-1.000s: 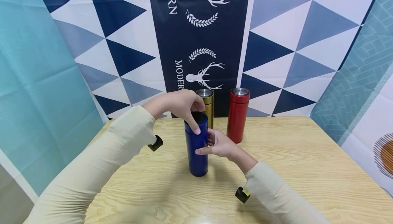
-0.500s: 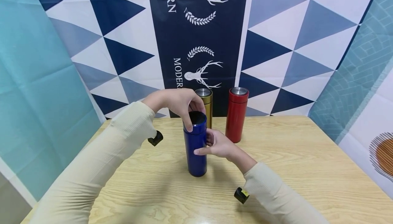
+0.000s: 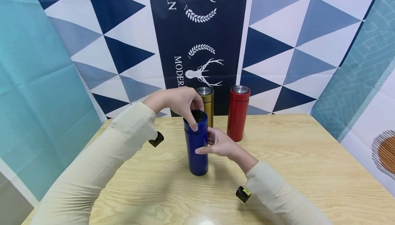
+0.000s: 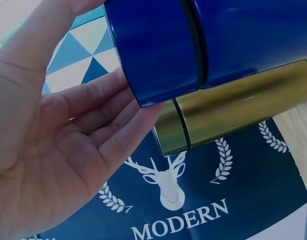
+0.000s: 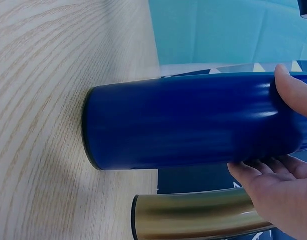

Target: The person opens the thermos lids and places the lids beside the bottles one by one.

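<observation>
An upright blue thermos (image 3: 197,161) stands on the wooden table, its base resting on the wood in the right wrist view. My left hand (image 3: 182,102) reaches over the top and pinches the blue lid (image 3: 202,128), thumb on the near side and fingers at the far side. In the left wrist view, those fingers (image 4: 116,125) lie along the lid's edge. Lower down, my right hand (image 3: 220,144) grips the thermos body from the right, thumb across the front. Its other fingers are partly hidden behind the thermos.
Close behind the blue thermos stands a gold thermos (image 3: 209,112), partly covered by it and my left hand. A red thermos (image 3: 238,120) stands upright to the right. Patterned cloth (image 3: 268,43) hangs along the back edge of the table (image 3: 293,156).
My left thumb shifted leftward along the lid, then slightly back to the right. My right hand keeps its grip, and the thermos stays in place. The head view moved a little.
</observation>
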`<state>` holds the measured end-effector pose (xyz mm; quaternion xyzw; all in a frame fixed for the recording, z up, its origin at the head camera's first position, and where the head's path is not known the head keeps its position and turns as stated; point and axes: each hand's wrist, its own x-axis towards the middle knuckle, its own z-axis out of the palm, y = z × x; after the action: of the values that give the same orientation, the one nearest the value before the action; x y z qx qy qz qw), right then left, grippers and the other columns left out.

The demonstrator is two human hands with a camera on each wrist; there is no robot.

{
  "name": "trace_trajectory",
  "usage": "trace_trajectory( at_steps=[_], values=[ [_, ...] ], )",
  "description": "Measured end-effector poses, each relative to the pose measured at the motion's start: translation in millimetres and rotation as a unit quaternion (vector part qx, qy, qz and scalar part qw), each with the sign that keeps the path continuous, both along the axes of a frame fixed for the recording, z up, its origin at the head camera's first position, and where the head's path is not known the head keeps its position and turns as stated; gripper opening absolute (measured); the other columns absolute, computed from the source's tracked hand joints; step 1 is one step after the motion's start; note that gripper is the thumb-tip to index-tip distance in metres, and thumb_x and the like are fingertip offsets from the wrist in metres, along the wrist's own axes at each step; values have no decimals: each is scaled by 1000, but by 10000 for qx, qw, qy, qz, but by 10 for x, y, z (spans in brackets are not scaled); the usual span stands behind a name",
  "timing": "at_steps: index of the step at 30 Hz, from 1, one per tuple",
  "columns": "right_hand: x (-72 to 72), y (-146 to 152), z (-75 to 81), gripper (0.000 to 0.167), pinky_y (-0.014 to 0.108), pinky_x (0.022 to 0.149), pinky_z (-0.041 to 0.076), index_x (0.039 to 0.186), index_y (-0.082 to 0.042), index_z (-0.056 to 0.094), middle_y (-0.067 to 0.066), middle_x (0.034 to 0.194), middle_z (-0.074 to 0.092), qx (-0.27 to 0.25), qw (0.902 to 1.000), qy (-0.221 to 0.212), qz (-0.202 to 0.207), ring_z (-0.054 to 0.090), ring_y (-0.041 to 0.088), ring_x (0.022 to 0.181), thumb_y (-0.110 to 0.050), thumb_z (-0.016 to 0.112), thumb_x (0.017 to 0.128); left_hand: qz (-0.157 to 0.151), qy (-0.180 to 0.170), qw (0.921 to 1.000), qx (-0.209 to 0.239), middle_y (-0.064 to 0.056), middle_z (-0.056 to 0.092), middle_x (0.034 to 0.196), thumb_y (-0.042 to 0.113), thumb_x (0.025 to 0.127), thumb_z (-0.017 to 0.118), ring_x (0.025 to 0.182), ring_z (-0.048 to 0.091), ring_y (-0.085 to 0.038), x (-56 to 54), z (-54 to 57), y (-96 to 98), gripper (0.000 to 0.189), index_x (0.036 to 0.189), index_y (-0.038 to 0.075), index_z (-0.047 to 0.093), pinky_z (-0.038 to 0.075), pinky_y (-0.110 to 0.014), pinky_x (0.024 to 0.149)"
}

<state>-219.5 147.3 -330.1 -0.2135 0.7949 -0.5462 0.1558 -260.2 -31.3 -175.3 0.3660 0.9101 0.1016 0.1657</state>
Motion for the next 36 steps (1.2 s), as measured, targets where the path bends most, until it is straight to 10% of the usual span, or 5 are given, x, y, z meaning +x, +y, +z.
trace_trajectory(
  at_steps=[30, 36],
  values=[
    [-19, -43, 11, 69, 51, 114, 35, 142, -7, 41, 15, 141, 54, -78, 9999, -48, -53, 46, 33, 136, -17, 75, 82, 827, 1018, 9889, -704, 0, 71, 88, 50, 69, 81, 81, 63, -14, 183, 46, 104, 45, 88, 11, 70, 55, -25, 69],
    [-16, -33, 0, 69, 51, 112, 38, 141, -7, 42, 15, 141, 54, -41, 9998, -107, -147, 48, 34, 135, -17, 75, 82, 924, 1058, 9890, -468, 6, 56, 59, 49, 68, 82, 63, 55, -10, 217, 21, 112, 42, 64, 13, 60, 46, -20, 55]
  ],
)
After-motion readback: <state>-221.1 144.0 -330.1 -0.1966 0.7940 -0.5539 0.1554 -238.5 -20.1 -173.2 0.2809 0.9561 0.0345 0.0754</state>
